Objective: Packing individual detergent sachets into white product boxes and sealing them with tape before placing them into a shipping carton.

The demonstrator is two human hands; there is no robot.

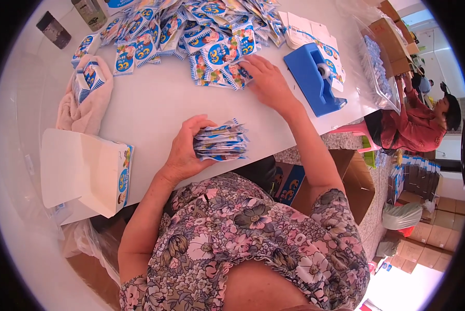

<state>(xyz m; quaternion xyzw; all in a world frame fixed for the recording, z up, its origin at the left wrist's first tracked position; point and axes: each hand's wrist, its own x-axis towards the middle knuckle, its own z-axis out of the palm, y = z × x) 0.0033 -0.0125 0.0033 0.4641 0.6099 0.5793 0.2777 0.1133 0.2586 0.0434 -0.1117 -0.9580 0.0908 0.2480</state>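
My left hand (187, 149) is closed around a stack of small blue-and-white packets (222, 142), held on edge near the front of the white table. The fingers of my right hand (269, 83) reach the near edge of a large heap of the same packets (155, 31). They close on one packet (237, 76) there, and the fingertips are partly hidden. To the left of my left hand stands an open white carton (80, 163) with a printed blue side. No packets show inside its visible part.
Right of the heap are a blue tape dispenser (315, 83) and flat white cartons (302, 32). A pink towel (69, 111) with packets lies at left, near a dark can (54, 30). At the right, a clear basket (378, 78) sits near a co-worker in red (419, 122).
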